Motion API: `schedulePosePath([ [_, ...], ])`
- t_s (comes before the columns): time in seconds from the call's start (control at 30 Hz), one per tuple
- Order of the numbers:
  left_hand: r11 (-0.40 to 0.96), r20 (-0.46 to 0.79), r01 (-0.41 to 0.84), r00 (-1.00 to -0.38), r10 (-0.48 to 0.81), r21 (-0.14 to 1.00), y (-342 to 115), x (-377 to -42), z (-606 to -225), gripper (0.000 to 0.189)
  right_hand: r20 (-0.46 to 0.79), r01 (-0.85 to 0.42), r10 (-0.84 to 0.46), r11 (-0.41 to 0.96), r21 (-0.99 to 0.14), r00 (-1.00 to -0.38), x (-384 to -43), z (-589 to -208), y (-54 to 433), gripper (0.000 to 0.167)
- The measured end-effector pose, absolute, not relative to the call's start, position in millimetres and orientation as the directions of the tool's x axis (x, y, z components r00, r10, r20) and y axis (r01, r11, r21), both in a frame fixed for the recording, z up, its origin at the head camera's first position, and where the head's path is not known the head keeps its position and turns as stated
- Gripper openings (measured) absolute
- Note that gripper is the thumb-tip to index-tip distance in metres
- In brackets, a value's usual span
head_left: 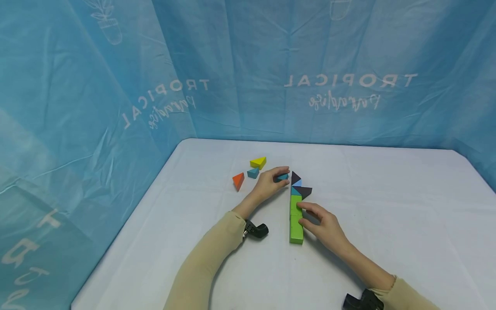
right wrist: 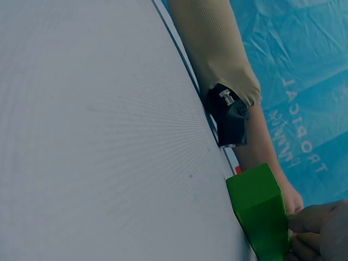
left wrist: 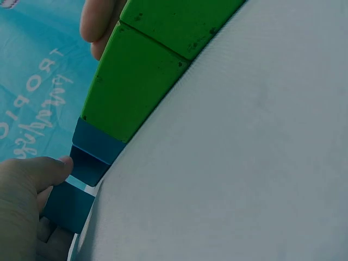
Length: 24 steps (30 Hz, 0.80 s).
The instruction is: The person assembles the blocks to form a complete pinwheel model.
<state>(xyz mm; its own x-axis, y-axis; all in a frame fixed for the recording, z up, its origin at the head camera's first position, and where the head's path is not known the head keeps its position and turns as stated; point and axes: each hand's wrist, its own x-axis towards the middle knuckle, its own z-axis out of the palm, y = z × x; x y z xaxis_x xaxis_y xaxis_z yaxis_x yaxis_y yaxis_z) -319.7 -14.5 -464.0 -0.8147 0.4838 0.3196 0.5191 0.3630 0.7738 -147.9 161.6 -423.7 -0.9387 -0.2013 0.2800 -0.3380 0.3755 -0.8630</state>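
A column of blocks lies on the white table: two green blocks [head_left: 296,206] nearest the person, then a teal triangular block [head_left: 295,190], two dark triangular blocks [head_left: 305,191] [head_left: 296,177] and a light blue one [head_left: 297,183]. My left hand [head_left: 267,184] is just left of the column's far end and pinches another teal block [left wrist: 69,206] between thumb and fingers. On the column's right side, my right hand [head_left: 327,228] rests thumb and fingertips against the green blocks, with no finger wrapped round them. The right wrist view shows the near green block [right wrist: 260,209] beside those fingers.
Left of the left hand lie an orange triangular block [head_left: 238,181], a small teal block [head_left: 253,173] and a yellow triangular block [head_left: 258,162]. A blue printed curtain [head_left: 255,56] hangs behind and left of the table. Black wrist cameras [head_left: 256,230] sit at both sleeves.
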Motion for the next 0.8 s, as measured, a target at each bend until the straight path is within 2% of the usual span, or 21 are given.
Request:
schedulePosePath([
  [0.8, 0.37, 0.292, 0.46, -0.855, 0.428, 0.807, -29, -305, -462, 0.044, 0.284, -0.34, -0.199, 0.376, -0.862, -0.938, -148, -423, 161, 0.038],
])
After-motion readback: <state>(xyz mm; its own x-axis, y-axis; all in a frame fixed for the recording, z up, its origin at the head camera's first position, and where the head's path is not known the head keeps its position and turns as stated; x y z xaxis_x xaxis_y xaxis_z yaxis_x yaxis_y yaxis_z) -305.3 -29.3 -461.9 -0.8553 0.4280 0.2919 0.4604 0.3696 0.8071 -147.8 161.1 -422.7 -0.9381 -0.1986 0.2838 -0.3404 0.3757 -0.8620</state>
